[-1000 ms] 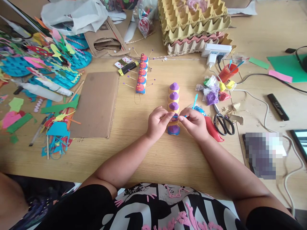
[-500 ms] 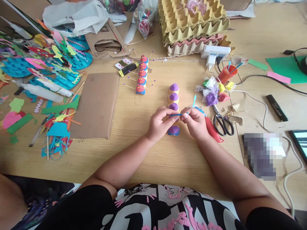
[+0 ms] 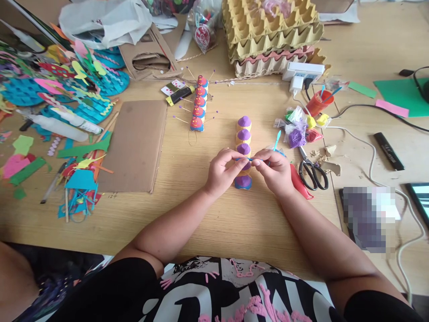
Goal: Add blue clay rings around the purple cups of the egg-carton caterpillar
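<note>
Between the fingertips of both hands is a thin blue strip of what looks like modelling clay [image 3: 250, 159]. My left hand [image 3: 225, 171] pinches its left end and my right hand [image 3: 275, 172] pinches the other. A light blue modelling tool [image 3: 277, 140] sticks up behind the right fingers; whether they hold it I cannot tell. Under the hands lies an egg-carton strip [image 3: 244, 135] with purple clay on its bumps and blue at the near end, partly hidden. Further left stands a finished-looking caterpillar [image 3: 199, 102] with red faces, blue edges and stick feelers.
Scissors [image 3: 313, 174], a red packet [image 3: 300, 182] and bagged clay [image 3: 296, 135] lie to the right. Behind are egg trays [image 3: 275, 40], a power strip [image 3: 303, 70] and a red cup [image 3: 318, 103]. On the left are cardboard [image 3: 134, 147], glue bottles [image 3: 60, 127] and paper scraps [image 3: 82, 179].
Less of the blue strip shows between the fingertips, which have drawn slightly nearer. The light blue tool leans more to the right. The rest shifts only slightly with the camera.
</note>
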`<action>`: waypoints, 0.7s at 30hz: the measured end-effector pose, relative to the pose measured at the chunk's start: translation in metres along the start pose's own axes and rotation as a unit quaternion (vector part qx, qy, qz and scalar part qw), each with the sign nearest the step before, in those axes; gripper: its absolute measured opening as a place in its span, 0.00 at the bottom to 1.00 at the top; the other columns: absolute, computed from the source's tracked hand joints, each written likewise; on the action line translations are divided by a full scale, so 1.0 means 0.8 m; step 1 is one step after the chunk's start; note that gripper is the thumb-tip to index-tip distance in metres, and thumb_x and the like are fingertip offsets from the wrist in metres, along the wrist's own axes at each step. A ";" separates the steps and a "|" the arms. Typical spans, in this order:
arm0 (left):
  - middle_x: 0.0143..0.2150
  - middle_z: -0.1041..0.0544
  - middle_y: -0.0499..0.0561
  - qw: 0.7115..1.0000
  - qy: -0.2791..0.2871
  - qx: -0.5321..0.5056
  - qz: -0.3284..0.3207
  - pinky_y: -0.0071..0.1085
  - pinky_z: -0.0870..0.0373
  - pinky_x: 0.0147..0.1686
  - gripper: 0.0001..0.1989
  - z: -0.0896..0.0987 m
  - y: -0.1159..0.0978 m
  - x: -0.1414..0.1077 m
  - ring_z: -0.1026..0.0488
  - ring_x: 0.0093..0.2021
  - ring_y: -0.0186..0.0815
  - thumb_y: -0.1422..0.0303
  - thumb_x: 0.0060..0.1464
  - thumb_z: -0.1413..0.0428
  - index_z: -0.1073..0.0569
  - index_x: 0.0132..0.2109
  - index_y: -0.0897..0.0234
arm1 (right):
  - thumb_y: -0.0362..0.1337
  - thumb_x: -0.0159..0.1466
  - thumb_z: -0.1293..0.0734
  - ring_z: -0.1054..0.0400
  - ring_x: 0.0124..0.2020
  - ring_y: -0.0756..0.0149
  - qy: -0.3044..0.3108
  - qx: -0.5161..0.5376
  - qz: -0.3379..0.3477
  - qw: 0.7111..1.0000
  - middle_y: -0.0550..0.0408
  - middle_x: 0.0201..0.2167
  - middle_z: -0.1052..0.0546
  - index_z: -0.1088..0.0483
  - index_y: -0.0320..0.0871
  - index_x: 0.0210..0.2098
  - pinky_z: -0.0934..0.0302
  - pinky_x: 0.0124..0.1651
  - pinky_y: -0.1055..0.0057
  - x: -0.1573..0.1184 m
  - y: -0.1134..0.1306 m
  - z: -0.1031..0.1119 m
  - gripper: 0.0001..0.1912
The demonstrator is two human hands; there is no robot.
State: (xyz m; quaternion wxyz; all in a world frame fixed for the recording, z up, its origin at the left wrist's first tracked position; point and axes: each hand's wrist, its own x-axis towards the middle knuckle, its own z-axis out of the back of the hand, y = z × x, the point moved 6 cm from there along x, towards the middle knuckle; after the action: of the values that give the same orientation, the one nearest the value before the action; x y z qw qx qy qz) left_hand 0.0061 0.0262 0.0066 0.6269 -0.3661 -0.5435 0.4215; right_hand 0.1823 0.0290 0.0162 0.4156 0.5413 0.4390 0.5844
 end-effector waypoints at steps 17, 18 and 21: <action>0.24 0.24 0.47 1.000 0.013 -0.002 0.014 0.42 0.26 0.51 0.36 -0.003 -0.001 0.002 0.27 0.32 0.37 0.33 0.66 0.44 0.25 0.25 0.56 | 0.60 0.58 0.15 0.20 0.38 0.62 0.064 0.015 -0.017 0.998 0.53 0.39 0.13 0.16 0.50 0.44 0.25 0.42 0.64 -0.004 -0.009 -0.010 0.26; 0.24 0.24 0.47 1.000 0.015 -0.001 0.012 0.42 0.26 0.50 0.36 -0.004 -0.001 0.002 0.28 0.31 0.37 0.33 0.67 0.44 0.25 0.24 0.56 | 0.58 0.60 0.16 0.21 0.37 0.62 0.069 0.010 -0.015 0.997 0.53 0.38 0.13 0.15 0.50 0.43 0.26 0.41 0.65 -0.005 -0.009 -0.012 0.23; 0.24 0.23 0.48 1.000 0.025 -0.002 0.008 0.42 0.26 0.49 0.36 -0.005 -0.001 0.002 0.27 0.31 0.37 0.34 0.68 0.45 0.25 0.25 0.56 | 0.56 0.64 0.18 0.21 0.34 0.64 0.073 0.002 0.002 0.997 0.53 0.35 0.12 0.15 0.49 0.39 0.28 0.38 0.66 -0.006 -0.006 -0.014 0.18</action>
State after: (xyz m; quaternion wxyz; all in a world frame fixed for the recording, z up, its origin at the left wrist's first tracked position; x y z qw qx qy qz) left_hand 0.0103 0.0277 0.0072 0.6361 -0.3820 -0.5259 0.4159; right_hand 0.1718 0.0250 0.0103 0.3804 0.4992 0.4678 0.6223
